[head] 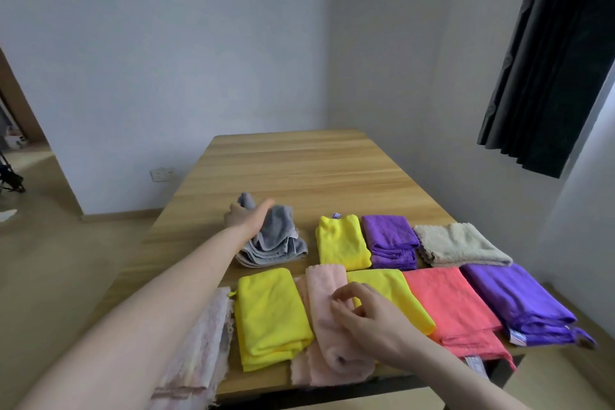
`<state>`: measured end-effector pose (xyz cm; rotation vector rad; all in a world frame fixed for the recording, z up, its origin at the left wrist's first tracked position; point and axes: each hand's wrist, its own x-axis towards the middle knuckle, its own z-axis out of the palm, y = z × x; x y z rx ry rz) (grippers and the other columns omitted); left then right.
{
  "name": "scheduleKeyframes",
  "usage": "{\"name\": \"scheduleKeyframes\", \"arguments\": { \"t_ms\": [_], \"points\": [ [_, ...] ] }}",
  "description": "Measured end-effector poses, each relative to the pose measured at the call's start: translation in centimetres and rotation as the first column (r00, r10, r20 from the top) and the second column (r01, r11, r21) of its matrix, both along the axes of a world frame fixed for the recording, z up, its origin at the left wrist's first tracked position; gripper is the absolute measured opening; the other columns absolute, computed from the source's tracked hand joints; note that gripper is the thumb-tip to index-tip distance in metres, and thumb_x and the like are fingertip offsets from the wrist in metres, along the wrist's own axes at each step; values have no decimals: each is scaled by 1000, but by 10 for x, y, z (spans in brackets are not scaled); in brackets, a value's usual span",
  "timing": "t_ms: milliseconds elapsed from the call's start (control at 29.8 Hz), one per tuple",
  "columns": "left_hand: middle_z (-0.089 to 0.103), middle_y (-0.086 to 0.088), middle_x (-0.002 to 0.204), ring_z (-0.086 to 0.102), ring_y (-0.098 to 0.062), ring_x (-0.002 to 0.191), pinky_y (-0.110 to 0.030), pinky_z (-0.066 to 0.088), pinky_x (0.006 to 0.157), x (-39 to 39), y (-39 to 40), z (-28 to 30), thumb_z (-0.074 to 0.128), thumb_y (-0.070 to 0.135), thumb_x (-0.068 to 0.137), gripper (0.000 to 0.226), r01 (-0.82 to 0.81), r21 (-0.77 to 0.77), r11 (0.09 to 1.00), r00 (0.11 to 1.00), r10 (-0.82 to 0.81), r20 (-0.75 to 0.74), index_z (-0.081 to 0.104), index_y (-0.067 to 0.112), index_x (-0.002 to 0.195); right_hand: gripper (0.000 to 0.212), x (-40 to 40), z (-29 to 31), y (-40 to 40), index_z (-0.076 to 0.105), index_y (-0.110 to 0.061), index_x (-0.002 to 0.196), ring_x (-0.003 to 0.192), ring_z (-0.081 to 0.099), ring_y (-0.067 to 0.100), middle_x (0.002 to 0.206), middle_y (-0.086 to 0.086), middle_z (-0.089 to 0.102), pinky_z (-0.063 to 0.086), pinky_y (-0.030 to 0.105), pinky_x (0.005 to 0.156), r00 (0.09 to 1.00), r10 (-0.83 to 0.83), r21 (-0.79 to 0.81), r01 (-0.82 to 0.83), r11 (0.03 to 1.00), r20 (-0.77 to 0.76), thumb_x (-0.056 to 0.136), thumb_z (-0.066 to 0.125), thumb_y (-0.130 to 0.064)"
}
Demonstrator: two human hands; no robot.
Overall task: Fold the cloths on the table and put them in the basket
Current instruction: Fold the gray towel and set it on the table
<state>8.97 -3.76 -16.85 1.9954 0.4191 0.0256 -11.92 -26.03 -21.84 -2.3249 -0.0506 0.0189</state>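
Along the near edge of the counter (299, 160) lies a row of folded cloths: a pale lace cloth (199, 343) overhanging the near left corner, a yellow cloth (269, 313), a pink cloth (327, 323), a second yellow cloth (396, 293), a coral cloth (456, 306) whose hem hangs over the edge, and a purple cloth (519, 303) at the near right corner. Behind them sit a grey cloth (276, 240), a third yellow cloth (342, 243), a second purple cloth (392, 240) and a beige cloth (459, 245). The left hand (249, 220) reaches out to the bunched grey cloth — its grip closed on the fabric. The right hand (369, 319) rests on the pink cloth, fingers loosely curled, pinching nothing clearly. The far half of the counter is bare wood — open room up to the far edge.
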Motion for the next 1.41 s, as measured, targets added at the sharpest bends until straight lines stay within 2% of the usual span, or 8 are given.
{"name": "scheduleKeyframes", "arguments": {
  "t_ms": [134, 268, 503, 604, 771, 906, 1073, 1409],
  "points": [
    [32, -15, 155, 36, -37, 140, -46, 38, 110, 0, 13, 6, 81, 52, 73, 106, -31, 322, 946, 997, 8, 72, 24, 8, 151, 30, 2, 1, 4, 62, -34, 116, 94, 65, 4, 115, -14, 55, 52, 33, 89, 1000, 2, -38, -2, 999, 4, 97, 53, -56],
    [35, -7, 157, 34, -33, 141, -44, 36, 111, -2, 29, -1, 66, 13, 81, 76, 29, 759, 651, 922, -310, 231, 34, 17, 151, 32, 0, -2, 5, 61, -36, 118, 92, 65, 4, 116, -14, 53, 52, 32, 88, 1000, -2, -86, 4, 996, 25, 95, 55, -58],
    [-9, 16, 168, -18, -36, 154, -65, -5, 120, 12, 20, -47, 6, 93, 76, 89, 618, 680, 395, 769, -486, -416, 3, 54, 156, 39, -3, -6, 10, 58, -36, 123, 99, 63, 6, 119, -14, 50, 51, 30, 86, 999, -6, -140, 11, 990, 38, 91, 59, -58],
    [-19, 19, 165, -24, -39, 152, -72, -4, 116, 9, 2, -47, 9, 77, 91, 69, 694, 659, 290, 693, -518, -502, 1, 55, 156, 40, -2, -8, 10, 58, -36, 124, 100, 63, 7, 120, -14, 50, 51, 30, 87, 999, -9, -131, 14, 991, 42, 90, 60, -58],
    [-16, 13, 168, -18, -34, 155, -76, 8, 113, -6, -13, -33, 26, 16, 105, 54, 703, 648, 294, 662, -603, -445, 24, 40, 154, 40, 0, -10, 14, 59, -34, 124, 100, 63, 11, 120, -11, 50, 50, 31, 86, 999, -15, -140, 22, 990, 52, 89, 62, -54],
    [4, 8, 170, 3, -31, 157, -65, 12, 119, -18, -12, -30, 16, 51, 88, 69, 606, 702, 375, 736, -598, -316, 25, 34, 155, 41, -7, -9, 12, 61, -31, 127, 99, 63, 11, 120, -10, 51, 50, 29, 85, 998, -15, -102, 22, 995, 68, 91, 61, -52],
    [38, 5, 159, 33, -20, 147, -38, 25, 120, -75, -32, 2, 44, 31, 99, 53, 469, 716, 517, 691, -720, 66, 43, 23, 151, 28, -29, 5, -7, 66, -34, 121, 99, 63, 0, 119, -17, 57, 53, 20, 80, 983, -27, 45, 19, 999, 184, 94, 62, -43],
    [50, -3, 144, 47, -23, 136, -33, 36, 111, -158, 73, 25, 60, 23, 87, 49, 470, 682, 561, 758, -652, 14, 58, 19, 136, 22, -79, 20, -6, 65, -39, 112, 104, 58, -4, 114, -25, 56, 53, 25, 86, 964, 26, 8, -29, 1000, 264, 91, 68, -33]
  ]
}}
